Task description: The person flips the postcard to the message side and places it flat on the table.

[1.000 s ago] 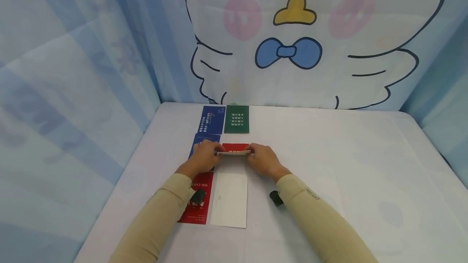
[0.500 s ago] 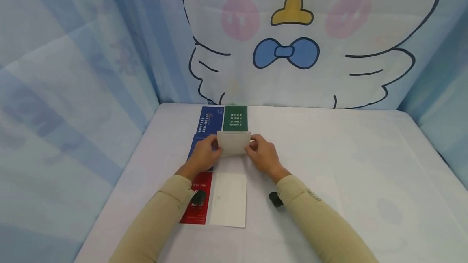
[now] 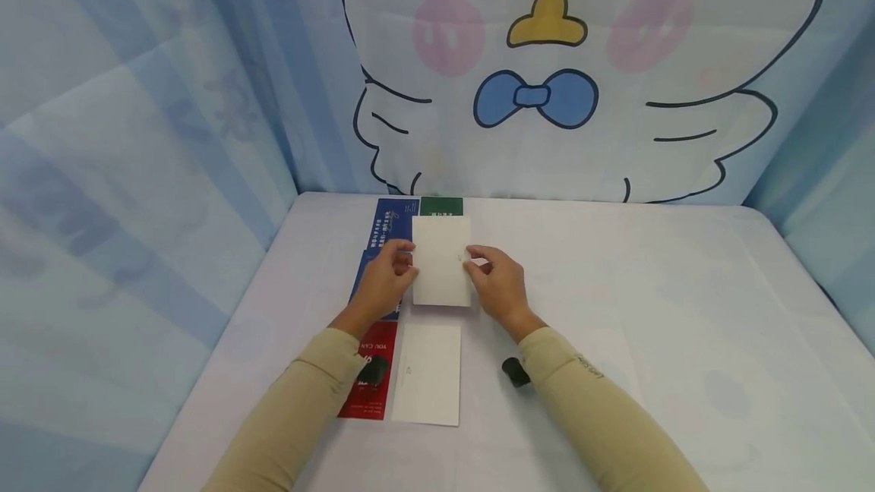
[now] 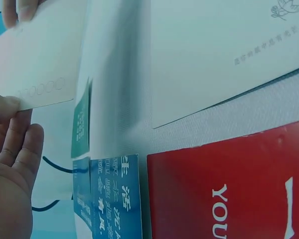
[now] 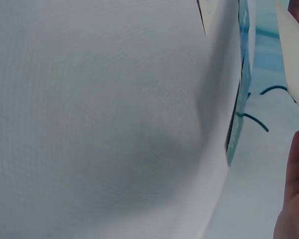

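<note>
Left hand (image 3: 380,279) pinches a raised card (image 3: 441,260) between thumb and fingers. Right hand (image 3: 500,283) pinches its opposite edge likewise.

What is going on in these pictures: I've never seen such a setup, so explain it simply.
No machine here: a person works bare-handed. The wide picture is taken from the head, looking forward and down; the other two from the wrists. The left hand and right hand pinch a pale card by opposite edges, raised above the white table. On the table lie two blue cards, a green card partly hidden behind the held one, a red card and another pale card.
</note>
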Available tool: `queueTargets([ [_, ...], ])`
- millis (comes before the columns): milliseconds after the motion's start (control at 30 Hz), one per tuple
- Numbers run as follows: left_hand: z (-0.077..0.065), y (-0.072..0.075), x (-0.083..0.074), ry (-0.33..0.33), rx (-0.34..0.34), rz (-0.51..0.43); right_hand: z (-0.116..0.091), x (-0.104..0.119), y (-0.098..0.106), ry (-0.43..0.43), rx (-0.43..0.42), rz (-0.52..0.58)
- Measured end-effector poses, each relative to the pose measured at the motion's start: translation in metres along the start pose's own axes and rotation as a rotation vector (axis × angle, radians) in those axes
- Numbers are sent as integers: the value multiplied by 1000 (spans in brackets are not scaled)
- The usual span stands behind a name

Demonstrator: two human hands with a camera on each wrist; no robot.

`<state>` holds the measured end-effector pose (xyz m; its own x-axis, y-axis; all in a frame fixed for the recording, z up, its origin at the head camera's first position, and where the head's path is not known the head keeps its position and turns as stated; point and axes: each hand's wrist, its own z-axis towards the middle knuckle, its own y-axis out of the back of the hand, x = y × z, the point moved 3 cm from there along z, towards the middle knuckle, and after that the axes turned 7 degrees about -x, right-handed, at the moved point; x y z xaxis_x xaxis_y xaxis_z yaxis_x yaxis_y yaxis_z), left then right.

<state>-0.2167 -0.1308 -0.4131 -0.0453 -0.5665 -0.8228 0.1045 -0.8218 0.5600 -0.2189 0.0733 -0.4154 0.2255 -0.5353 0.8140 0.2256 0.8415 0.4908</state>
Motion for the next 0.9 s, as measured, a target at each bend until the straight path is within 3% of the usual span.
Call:
queueTargets([
  [167, 0, 0, 2, 20, 32, 22, -1, -1, -1, -23, 44, -64],
  [700, 0, 0, 13, -4, 73, 78, -4, -12, -9, -97, 198, -63],
  [900, 5, -3, 15, -8, 96, 166, -2, -13, -10, -132, 248, -64],
])
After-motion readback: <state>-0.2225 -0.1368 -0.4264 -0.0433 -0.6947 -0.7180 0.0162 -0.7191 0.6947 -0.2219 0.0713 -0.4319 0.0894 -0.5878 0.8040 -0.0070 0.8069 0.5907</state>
